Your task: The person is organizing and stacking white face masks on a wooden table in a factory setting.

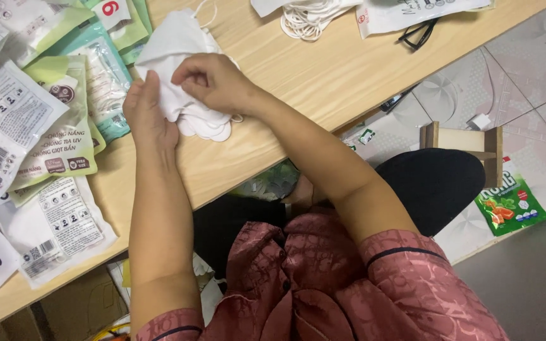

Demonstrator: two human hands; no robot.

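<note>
While both hands press together, a stack of white face masks (178,69) sits pinched on the wooden table (323,76).
Soft, light, floppy, likely to fan apart; best gripped across the middle. Left hand (146,113) cups its side, right hand (213,82) curls clenched on top; mask packets (64,120) lie left of the stack.

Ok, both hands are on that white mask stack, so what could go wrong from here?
The white mask stack fans out below the right hand, so lower masks may slip loose. The left hand sits close to the sealed packets and could nudge them. The loose ear loops beyond the stack could tangle.
</note>
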